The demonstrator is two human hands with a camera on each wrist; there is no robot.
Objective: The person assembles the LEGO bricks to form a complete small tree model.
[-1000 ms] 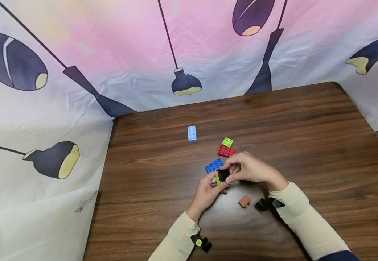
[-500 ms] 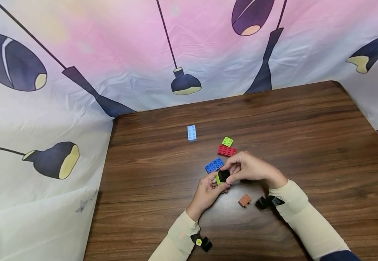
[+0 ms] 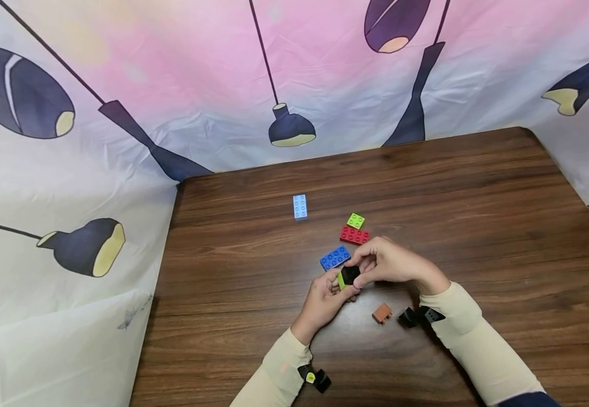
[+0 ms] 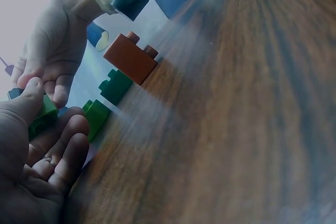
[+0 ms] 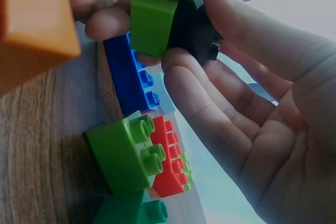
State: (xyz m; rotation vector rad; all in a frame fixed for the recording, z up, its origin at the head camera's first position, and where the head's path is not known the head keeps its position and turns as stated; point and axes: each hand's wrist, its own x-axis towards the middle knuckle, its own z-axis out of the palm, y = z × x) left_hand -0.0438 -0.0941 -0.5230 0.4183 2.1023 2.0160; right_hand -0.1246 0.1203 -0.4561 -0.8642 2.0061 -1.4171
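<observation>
Your left grip [image 3: 322, 295] pinches the lime brick [image 5: 152, 22], your right grip [image 3: 390, 262] the black brick [image 5: 191, 35]; uneven pressure could twist them apart.

On the table [image 3: 493, 226], a hand could pass low at the right of the right hand [image 3: 388, 263], and also at the left of the left hand [image 3: 322, 297]. Straight ahead it is blocked: the blue brick [image 3: 335, 258] lies just beyond the held lime-and-black piece [image 3: 347, 277], then come the red brick [image 3: 354, 235] and the small lime brick [image 3: 355, 220]. A passage is open between the blue brick and the light blue brick [image 3: 300, 207]. Between the forearms, the orange brick [image 3: 382, 313] obstructs; a green brick [image 5: 115, 156] and a teal brick [image 5: 121, 211] stand under the right hand.
</observation>
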